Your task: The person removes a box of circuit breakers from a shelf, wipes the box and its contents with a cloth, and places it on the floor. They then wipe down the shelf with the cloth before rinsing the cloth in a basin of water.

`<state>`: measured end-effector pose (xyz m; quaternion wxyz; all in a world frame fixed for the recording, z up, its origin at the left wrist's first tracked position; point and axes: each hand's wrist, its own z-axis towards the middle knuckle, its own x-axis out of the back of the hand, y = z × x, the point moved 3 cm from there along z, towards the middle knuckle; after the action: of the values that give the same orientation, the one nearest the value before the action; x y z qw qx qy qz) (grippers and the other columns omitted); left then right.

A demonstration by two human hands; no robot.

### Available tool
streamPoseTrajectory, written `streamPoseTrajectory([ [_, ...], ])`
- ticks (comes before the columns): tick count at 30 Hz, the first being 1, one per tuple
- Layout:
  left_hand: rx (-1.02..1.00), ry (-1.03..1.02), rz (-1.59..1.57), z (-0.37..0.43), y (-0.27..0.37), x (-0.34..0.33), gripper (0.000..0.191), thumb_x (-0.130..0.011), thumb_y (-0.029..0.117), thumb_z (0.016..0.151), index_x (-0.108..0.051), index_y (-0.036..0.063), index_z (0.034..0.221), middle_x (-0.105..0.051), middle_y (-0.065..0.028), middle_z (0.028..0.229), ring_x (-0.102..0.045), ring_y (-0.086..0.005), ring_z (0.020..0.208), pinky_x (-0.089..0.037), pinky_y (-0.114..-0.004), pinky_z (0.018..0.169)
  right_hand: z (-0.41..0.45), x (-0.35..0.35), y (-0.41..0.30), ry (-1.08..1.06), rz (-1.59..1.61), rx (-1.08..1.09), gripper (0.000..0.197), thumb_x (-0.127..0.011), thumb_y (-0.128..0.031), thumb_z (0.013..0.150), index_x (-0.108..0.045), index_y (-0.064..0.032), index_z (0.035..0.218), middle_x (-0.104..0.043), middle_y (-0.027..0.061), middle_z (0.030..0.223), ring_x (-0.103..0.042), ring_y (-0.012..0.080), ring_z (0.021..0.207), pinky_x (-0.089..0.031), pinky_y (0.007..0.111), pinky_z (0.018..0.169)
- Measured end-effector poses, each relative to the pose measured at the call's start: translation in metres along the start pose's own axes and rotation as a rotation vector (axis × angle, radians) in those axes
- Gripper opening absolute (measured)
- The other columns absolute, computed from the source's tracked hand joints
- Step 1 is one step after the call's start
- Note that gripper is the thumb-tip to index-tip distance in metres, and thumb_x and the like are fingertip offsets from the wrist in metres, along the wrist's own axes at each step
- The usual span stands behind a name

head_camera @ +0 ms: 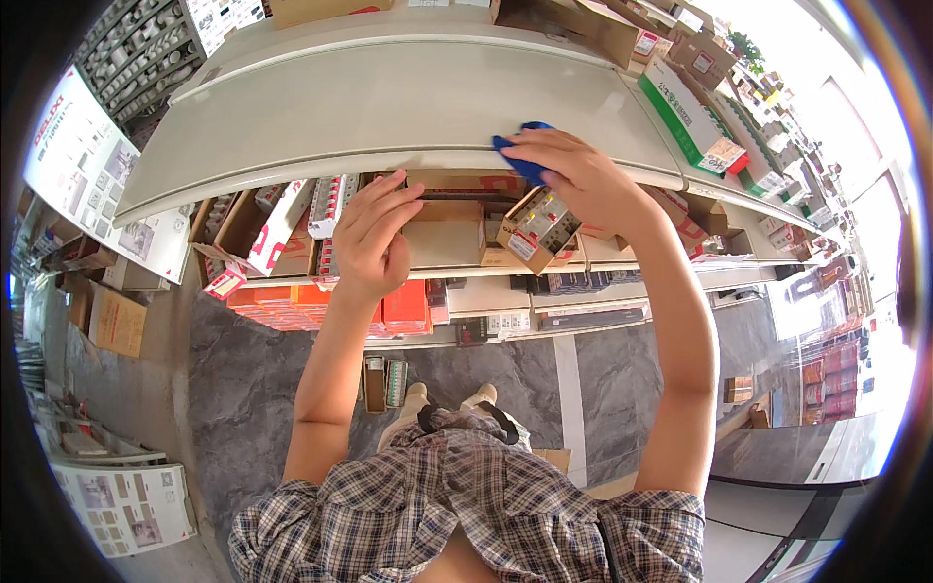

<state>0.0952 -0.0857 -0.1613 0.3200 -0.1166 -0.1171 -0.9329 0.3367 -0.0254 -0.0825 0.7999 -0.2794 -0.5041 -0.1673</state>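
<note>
Under my right hand (576,171) is a blue cloth (526,166), bunched beneath the fingers and pressed on the front edge of a cream metal shelf (393,98). My left hand (379,237) is raised in front of that edge with nothing in it, its fingers slightly apart. Whether its fingertips touch the shelf lip I cannot tell. Just below my right hand, an open cardboard box (538,227) of circuit breakers tilts out from the lower shelf. White circuit breakers with red switches (332,208) stand in boxes left of my left hand.
A green-and-white carton (689,116) stands on the shelf at the right, with more cardboard boxes (703,58) behind. Orange boxes (404,306) fill part of a lower shelf. Two narrow open boxes (385,384) sit on the grey floor near my feet. Display boards (80,160) stand at the left.
</note>
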Motion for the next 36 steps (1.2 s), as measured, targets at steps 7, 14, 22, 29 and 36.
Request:
streamPoseTrajectory([
  [7, 0.0, 0.014, 0.051, -0.006, -0.002, 0.021, 0.033, -0.046, -0.01, 0.06, -0.066, -0.0026, 0.085, -0.07, -0.0123, 0.096, -0.064, -0.0318, 0.103, -0.053, -0.041, 0.087, -0.098, 0.039, 0.013, 0.161, -0.382, -0.284, 0.044, -0.052, 0.012, 0.072, -0.063, -0.0014, 0.112, -0.058, 0.0106, 0.123, -0.052, 0.029, 0.118, -0.043, 0.037, 0.099],
  [14, 0.008, 0.044, 0.086, -0.004, -0.001, 0.013, 0.035, -0.045, -0.011, 0.063, -0.064, -0.0023, 0.092, -0.069, -0.0128, 0.1, -0.063, -0.0331, 0.103, -0.051, -0.043, 0.09, -0.062, 0.055, 0.021, 0.514, -0.138, -0.317, 0.038, -0.056, 0.007, 0.08, -0.061, -0.0057, 0.116, -0.055, 0.0115, 0.13, -0.054, 0.033, 0.116, -0.043, 0.036, 0.099],
  [22, 0.231, -0.037, -0.161, 0.01, 0.027, 0.005, 0.039, -0.046, -0.012, 0.072, -0.061, -0.0016, 0.106, -0.066, -0.0139, 0.106, -0.065, -0.0286, 0.096, -0.054, -0.035, 0.081, -0.011, -0.002, -0.007, 0.47, 1.579, -0.293, 0.042, -0.049, -0.011, 0.093, -0.043, 0.0035, 0.132, -0.057, 0.0161, 0.122, -0.06, 0.0252, 0.107, -0.054, 0.036, 0.086],
  [29, 0.719, -0.213, -0.657, 0.054, 0.031, -0.012, 0.031, -0.056, 0.011, 0.094, -0.053, -0.0023, 0.123, -0.062, -0.0114, 0.115, -0.062, -0.0178, 0.101, -0.051, -0.031, 0.087, -0.014, -0.027, -0.016, 0.39, 1.927, -0.291, 0.041, -0.04, -0.011, 0.096, -0.041, 0.006, 0.133, -0.055, 0.0193, 0.125, -0.06, 0.0292, 0.11, -0.051, 0.042, 0.092],
  [36, 0.798, -0.388, -0.857, 0.084, 0.014, -0.036, 0.022, -0.063, 0.005, 0.089, -0.062, -0.0024, 0.11, -0.065, -0.0063, 0.104, -0.06, -0.0118, 0.095, -0.048, -0.027, 0.088, -0.014, -0.031, -0.023, 0.296, 1.797, -0.29, 0.027, -0.044, -0.011, 0.096, -0.049, 0.0041, 0.118, -0.06, 0.0175, 0.112, -0.063, 0.0271, 0.102, -0.054, 0.04, 0.087],
])
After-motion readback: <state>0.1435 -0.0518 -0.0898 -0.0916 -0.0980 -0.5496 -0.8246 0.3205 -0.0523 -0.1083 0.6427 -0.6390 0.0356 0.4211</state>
